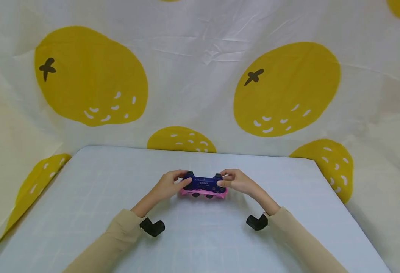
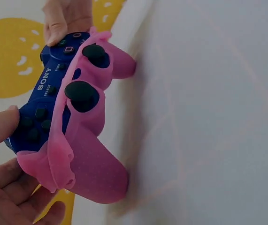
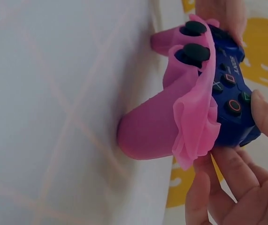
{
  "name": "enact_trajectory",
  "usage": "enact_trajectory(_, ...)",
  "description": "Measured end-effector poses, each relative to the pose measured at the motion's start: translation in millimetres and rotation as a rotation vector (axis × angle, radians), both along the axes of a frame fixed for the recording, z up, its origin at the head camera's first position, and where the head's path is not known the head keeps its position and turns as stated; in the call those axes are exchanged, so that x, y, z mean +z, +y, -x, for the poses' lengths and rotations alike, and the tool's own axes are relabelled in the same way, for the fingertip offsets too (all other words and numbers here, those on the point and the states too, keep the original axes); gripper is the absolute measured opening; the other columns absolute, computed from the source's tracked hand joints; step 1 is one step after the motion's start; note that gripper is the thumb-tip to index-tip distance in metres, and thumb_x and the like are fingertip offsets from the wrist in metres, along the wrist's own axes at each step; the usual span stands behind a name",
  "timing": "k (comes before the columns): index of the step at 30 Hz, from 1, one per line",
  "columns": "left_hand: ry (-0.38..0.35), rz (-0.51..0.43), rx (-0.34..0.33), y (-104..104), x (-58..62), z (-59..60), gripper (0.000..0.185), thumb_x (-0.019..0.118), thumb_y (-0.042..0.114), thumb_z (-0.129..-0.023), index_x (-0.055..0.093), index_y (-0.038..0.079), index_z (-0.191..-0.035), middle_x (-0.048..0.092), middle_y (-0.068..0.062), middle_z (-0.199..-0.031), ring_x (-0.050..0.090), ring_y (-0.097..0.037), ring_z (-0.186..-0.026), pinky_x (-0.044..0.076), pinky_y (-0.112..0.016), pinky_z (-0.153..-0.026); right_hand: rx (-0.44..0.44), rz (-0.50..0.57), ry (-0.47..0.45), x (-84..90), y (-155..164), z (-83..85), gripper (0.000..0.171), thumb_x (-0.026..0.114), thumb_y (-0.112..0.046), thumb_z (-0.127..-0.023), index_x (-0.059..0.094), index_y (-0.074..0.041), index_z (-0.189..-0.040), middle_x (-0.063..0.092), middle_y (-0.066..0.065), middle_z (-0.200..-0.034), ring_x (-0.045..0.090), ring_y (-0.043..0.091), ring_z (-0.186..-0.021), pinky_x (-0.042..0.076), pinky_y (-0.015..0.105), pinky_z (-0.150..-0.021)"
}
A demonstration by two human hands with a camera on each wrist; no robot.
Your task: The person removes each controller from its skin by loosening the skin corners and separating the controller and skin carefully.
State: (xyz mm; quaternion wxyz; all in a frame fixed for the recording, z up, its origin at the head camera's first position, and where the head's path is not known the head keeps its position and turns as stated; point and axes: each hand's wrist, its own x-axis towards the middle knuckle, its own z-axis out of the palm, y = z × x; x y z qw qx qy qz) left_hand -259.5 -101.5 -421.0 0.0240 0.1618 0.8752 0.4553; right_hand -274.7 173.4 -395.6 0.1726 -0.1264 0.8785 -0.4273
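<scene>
Controller [image 1: 203, 183] in my hands: hard blue plastic, smooth, slight sheen, printed white lettering. Its thumbsticks [image 2: 81, 95] look matt black, rubbery. Pink sleeve [image 2: 89, 164] half peeled off it: soft silicone by the look, matt, finely speckled, rim bunched into floppy folds [image 3: 197, 126]. Table [image 1: 84, 212] covering: pale, smooth, matt, with faint grid lines. Backdrop [image 1: 193, 57]: thin creased cloth, matt, printed with yellow fruit.
</scene>
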Motion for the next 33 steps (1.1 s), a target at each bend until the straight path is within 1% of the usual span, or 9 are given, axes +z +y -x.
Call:
enact_trajectory(2,-0.042,0.002,-0.004,-0.4,-1.8,3.2,0.053,0.064,0.034,-0.092,0.056,0.0,-0.131,0.061,-0.016,-0.129,0.057,-0.032,-0.121,0.044,-0.047,-0.103,0.005,0.015,-0.008,-2.6,-1.0,-0.5,0.046,0.065,-0.029,-0.091,0.056,-0.001,-0.127,0.063,0.021,-0.124,0.063,0.03,-0.112,0.047,0.052,-0.099)
enact_trajectory(4,-0.087,-0.009,0.009,-1.8,-4.3,5.3,0.054,0.067,0.034,-0.09,0.057,0.0,-0.13,0.062,-0.016,-0.128,0.058,-0.031,-0.118,0.046,-0.046,-0.102,0.007,0.026,-0.011,-5.3,-2.0,-1.2,0.049,0.065,-0.029,-0.091,0.055,-0.001,-0.129,0.062,0.022,-0.125,0.063,0.031,-0.113,0.046,0.053,-0.1)
enact_trajectory(9,-0.14,-0.078,0.024,-2.2,-11.5,8.5,0.058,0.071,0.035,-0.087,0.056,0.0,-0.131,0.062,-0.016,-0.128,0.06,-0.028,-0.114,0.048,-0.044,-0.101,-0.029,0.017,-0.006,-7.3,-0.2,-2.0,0.052,0.066,-0.031,-0.09,0.055,-0.002,-0.132,0.06,0.023,-0.129,0.059,0.034,-0.119,0.042,0.055,-0.103)
enact_trajectory(16,-0.132,-0.158,0.063,2.9,-18.5,10.0,0.057,0.07,0.032,-0.088,0.055,0.0,-0.133,0.06,-0.017,-0.13,0.06,-0.027,-0.112,0.05,-0.041,-0.098,-0.049,0.034,-0.024,-7.5,2.8,3.2,0.055,0.065,-0.033,-0.091,0.052,0.001,-0.133,0.06,0.021,-0.129,0.06,0.03,-0.116,0.047,0.046,-0.1)
enact_trajectory(22,-0.124,-0.183,0.072,4.9,-20.3,10.1,0.055,0.069,0.029,-0.089,0.055,0.0,-0.133,0.06,-0.017,-0.131,0.059,-0.03,-0.118,0.049,-0.042,-0.099,-0.077,0.059,0.002,-10.7,2.7,0.7,0.054,0.064,-0.032,-0.092,0.053,0.002,-0.133,0.06,0.022,-0.129,0.059,0.032,-0.119,0.047,0.046,-0.1)
enact_trajectory(25,-0.102,-0.172,0.078,6.6,-20.8,12.1,0.055,0.069,0.032,-0.089,0.055,0.001,-0.133,0.061,-0.016,-0.129,0.059,-0.028,-0.116,0.049,-0.041,-0.099,-0.125,0.082,0.042,-12.5,2.0,-1.2,0.051,0.064,-0.032,-0.092,0.056,0.0,-0.13,0.062,0.021,-0.126,0.059,0.032,-0.119,0.047,0.046,-0.1)
enact_trajectory(27,-0.084,-0.161,0.088,7.5,-20.9,13.7,0.056,0.068,0.034,-0.089,0.056,0.001,-0.133,0.063,-0.015,-0.128,0.059,-0.026,-0.113,0.05,-0.041,-0.098,-0.148,0.08,0.099,-12.6,1.2,-2.2,0.048,0.066,-0.033,-0.091,0.059,-0.001,-0.126,0.065,0.019,-0.122,0.061,0.031,-0.116,0.05,0.045,-0.097)
enact_trajectory(31,-0.082,-0.153,0.099,9.0,-20.5,15.9,0.057,0.068,0.037,-0.088,0.056,0.002,-0.132,0.064,-0.014,-0.125,0.059,-0.024,-0.11,0.05,-0.04,-0.098,-0.205,0.05,0.226,-11.7,-0.2,-3.8,0.041,0.072,-0.033,-0.085,0.066,-0.007,-0.117,0.071,0.013,-0.111,0.067,0.026,-0.103,0.054,0.04,-0.087)
enact_trajectory(33,-0.084,-0.145,0.097,9.1,-20.2,16.6,0.058,0.068,0.038,-0.088,0.056,0.003,-0.133,0.064,-0.013,-0.125,0.059,-0.023,-0.11,0.05,-0.04,-0.098,-0.225,0.035,0.284,-12.0,-0.7,-4.8,0.038,0.075,-0.033,-0.083,0.068,-0.01,-0.113,0.072,0.01,-0.106,0.068,0.023,-0.097,0.054,0.038,-0.084)
